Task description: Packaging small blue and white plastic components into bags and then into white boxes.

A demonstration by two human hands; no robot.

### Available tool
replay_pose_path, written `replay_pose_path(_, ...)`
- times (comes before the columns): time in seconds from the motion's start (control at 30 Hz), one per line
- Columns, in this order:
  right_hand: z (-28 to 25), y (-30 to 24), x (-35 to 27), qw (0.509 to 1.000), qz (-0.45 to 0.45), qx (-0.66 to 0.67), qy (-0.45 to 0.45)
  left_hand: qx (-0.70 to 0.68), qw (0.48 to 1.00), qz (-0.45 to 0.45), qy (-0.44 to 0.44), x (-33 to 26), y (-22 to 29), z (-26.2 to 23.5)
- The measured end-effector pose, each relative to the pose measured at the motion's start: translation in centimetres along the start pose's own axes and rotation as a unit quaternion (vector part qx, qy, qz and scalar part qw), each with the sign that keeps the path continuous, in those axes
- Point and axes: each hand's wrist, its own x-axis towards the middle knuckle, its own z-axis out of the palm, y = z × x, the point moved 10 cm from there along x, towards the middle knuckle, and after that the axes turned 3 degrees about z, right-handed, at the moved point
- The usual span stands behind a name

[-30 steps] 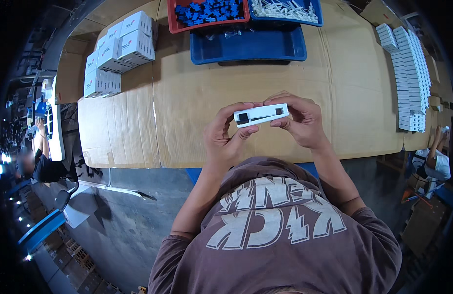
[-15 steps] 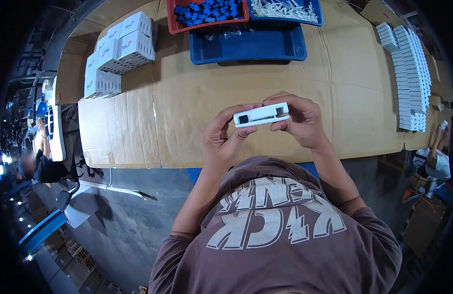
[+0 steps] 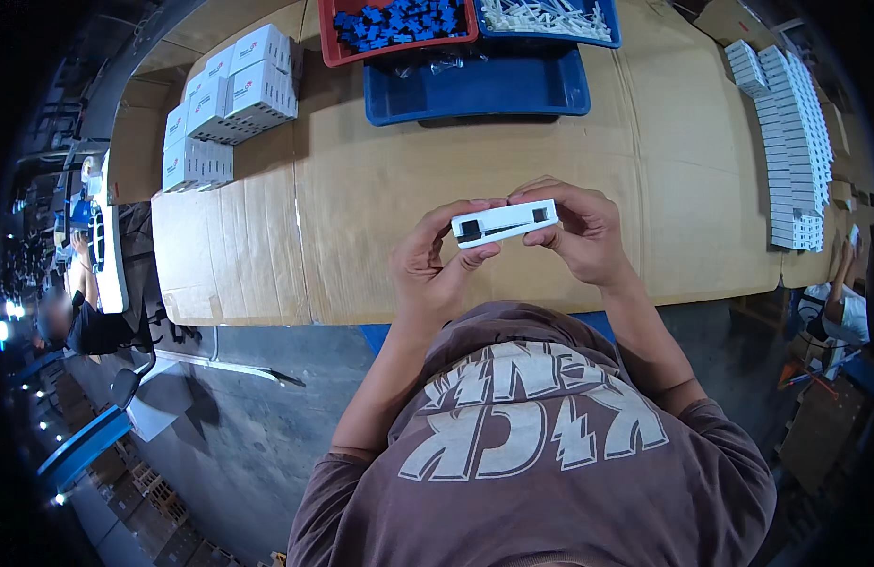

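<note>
While both hands pinch white casing at frame center, left hand and right hand closed on opposite ends, casing looks light, stiff, smooth; ends seem best hold. Top center: red bin, blue parts; blue bin, white sticks; blue tray below.

I get a well-lit table, dimmer floor, small glaring lamps far left, and bent, blackened edges.

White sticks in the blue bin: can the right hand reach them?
Probably not without letting go: the right hand holds the white case, though the white sticks lie uncovered in their bin.
</note>
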Motion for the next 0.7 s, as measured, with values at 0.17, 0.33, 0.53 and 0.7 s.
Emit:
replay_pose_path(0.17, 0.1, 0.1, 0.0, 0.999, 0.016, 0.029, -0.002, 0.002, 1.000, 0.006, -0.003, 0.0, -0.1, -0.1)
replay_pose_path(0.33, 0.2, 0.2, -0.1, 0.999, 0.024, 0.026, -0.001, 0.010, 1.000, 0.012, -0.007, 0.0, 0.0, -0.3)
replay_pose_path(0.53, 0.0, 0.1, 0.1, 1.000, 0.008, 0.009, -0.001, 0.013, 1.000, 0.012, -0.014, 0.3, 0.4, 0.2)
replay_pose_path(0.7, 0.0, 0.1, 0.1, 1.000, -0.017, 0.003, -0.002, 0.017, 1.000, -0.003, -0.008, 0.6, 0.1, 0.7)
